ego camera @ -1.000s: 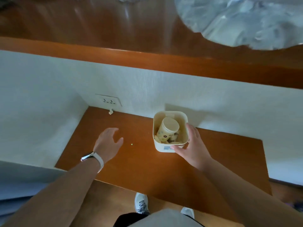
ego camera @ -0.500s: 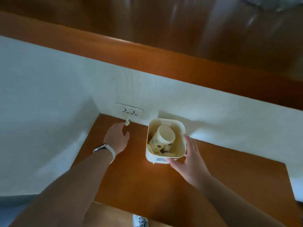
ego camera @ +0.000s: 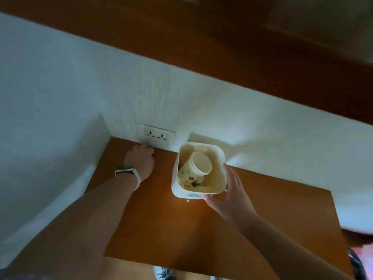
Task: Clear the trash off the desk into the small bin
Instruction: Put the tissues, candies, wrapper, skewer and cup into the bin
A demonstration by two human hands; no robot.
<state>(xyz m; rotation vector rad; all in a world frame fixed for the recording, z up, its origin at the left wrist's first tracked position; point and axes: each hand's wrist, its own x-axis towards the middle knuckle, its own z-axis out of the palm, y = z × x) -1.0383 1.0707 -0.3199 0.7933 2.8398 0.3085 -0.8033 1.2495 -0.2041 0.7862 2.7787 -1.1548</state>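
The right hand (ego camera: 228,196) clasps the light, stiff small bin (ego camera: 217,158) at its four-o'clock rim, while the left hand (ego camera: 140,161), grip hidden, reaches the desk (ego camera: 262,219) corner at ten o'clock.

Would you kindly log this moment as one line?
left hand: at wall below socket | right hand: holding bin | bin: holds cup

the left hand (ego camera: 140,159) reaches far forward, palm down, fingers curled under at the tips, a watch (ego camera: 127,172) on its wrist. the right hand (ego camera: 228,194), nearer the body and to its right, is spread in an open grip, thumb pointing left.
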